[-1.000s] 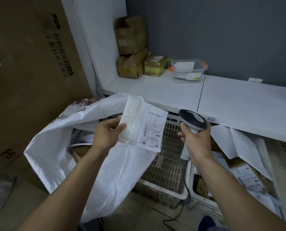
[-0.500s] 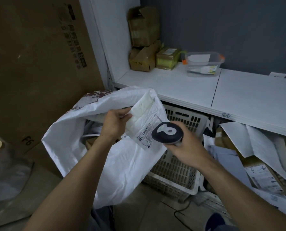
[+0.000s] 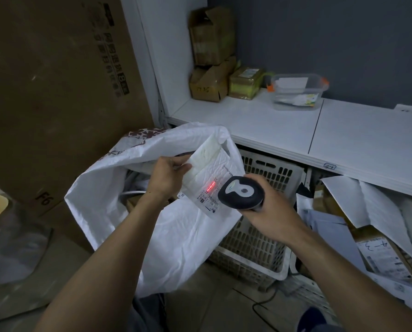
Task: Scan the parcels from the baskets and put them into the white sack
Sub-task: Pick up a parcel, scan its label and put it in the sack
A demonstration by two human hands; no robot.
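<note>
Parcel [image 3: 207, 173]: white padded mailer, centre of frame, held tilted just above the open mouth of the white sack [image 3: 176, 236]; not yet inside it.
Label [image 3: 209, 200]: printed sheet on the mailer's lower right face, barcode turned toward the scanner.
Barcode scanner [image 3: 241, 192]: dark corded handheld, head right of centre, close to the label but apart from it; its red scan line [image 3: 211, 186] falls across the printed bars.
Step in hand: scanning, by judgement; the drop into the sack comes after.
Doing it well: hold the mailer flat and quiet so the label does not buckle; let the red line cross the whole barcode, not one end only; draw the scanner back a little if no read comes; let go only with the parcel over the sack's mouth.
Left hand [image 3: 167, 174]: thumb on the front face, fingers curled behind, pinching the mailer's left edge; nothing else held.
Right hand [image 3: 269, 212]: fingers wrapped closely round the scanner's handle; trigger finger hidden beneath the head, so its press cannot be told.
Basket [image 3: 260, 248]: white perforated plastic under the shelf, right of the sack, which drapes against it; contents not visible.
Further parcels [image 3: 380, 255]: grey and white mailers and a labelled box heaped at lower right, probably awaiting their scan.
</note>
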